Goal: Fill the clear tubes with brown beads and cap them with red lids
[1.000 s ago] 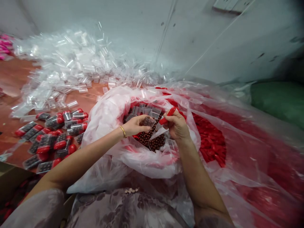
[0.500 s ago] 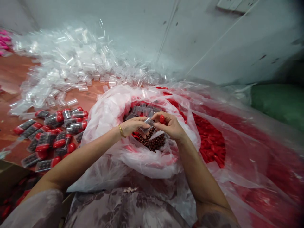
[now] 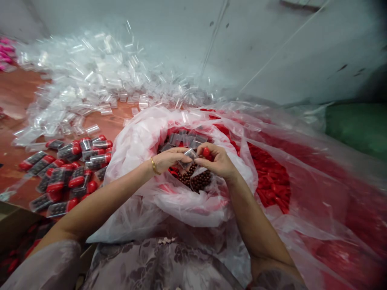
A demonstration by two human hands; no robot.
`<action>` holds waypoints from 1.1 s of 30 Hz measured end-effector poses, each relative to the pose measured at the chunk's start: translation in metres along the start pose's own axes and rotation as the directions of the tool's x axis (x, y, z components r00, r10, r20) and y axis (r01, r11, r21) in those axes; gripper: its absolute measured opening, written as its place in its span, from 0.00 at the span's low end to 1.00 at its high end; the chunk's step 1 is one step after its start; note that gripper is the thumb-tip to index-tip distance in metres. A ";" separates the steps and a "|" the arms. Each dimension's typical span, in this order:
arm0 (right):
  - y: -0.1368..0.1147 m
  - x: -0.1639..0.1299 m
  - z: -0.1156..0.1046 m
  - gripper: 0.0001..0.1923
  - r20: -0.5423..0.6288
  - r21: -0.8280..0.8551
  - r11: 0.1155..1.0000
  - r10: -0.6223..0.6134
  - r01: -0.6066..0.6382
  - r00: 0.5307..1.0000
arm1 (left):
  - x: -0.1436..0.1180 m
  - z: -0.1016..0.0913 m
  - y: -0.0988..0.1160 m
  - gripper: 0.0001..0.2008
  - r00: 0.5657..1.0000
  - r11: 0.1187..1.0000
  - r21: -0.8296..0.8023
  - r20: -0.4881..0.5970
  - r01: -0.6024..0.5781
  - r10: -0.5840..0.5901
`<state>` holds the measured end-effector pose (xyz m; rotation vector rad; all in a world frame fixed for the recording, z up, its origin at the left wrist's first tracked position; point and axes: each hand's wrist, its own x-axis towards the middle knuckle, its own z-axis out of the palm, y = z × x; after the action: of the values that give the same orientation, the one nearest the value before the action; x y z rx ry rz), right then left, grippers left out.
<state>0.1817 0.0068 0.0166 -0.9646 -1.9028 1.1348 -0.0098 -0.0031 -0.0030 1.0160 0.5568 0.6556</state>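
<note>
My left hand (image 3: 173, 158) grips a clear plastic tube (image 3: 190, 154) between thumb and fingers. Close beside it, my right hand (image 3: 215, 160) is closed with a red cap (image 3: 207, 152) showing at its curled fingers; its thumb and index fingertip meet near the tube's end. Whether the fingertips touch the tube or pinch something small, I cannot tell. Beneath both hands lie dark brown beads (image 3: 198, 180) in a white plastic bag (image 3: 127, 161) with its edge rolled down. Clear pieces with a dark look (image 3: 181, 139) sit at the bag's far side.
Red-capped tubes filled with dark beads (image 3: 60, 179) lie on the reddish table (image 3: 18, 96) at left. A large heap of clear tubes (image 3: 99, 72) rests against the wall. To the right, red caps (image 3: 272, 181) fill a translucent bag. A green sack (image 3: 356, 129) stands beyond.
The view has shifted slightly. Both hands stay over the bag, with the tube still in the left hand and the red cap still in the right.
</note>
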 end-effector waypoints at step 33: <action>-0.003 -0.030 0.027 0.08 -0.427 -0.044 0.992 0.090 -0.120 0.900 | -0.004 0.006 -0.001 0.23 0.930 0.955 0.126 -0.224 -0.270 0.292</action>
<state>0.1720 -0.0303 0.0032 -1.2522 -1.5571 0.8344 -0.0083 -0.0103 -0.0012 1.1233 0.6640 1.0257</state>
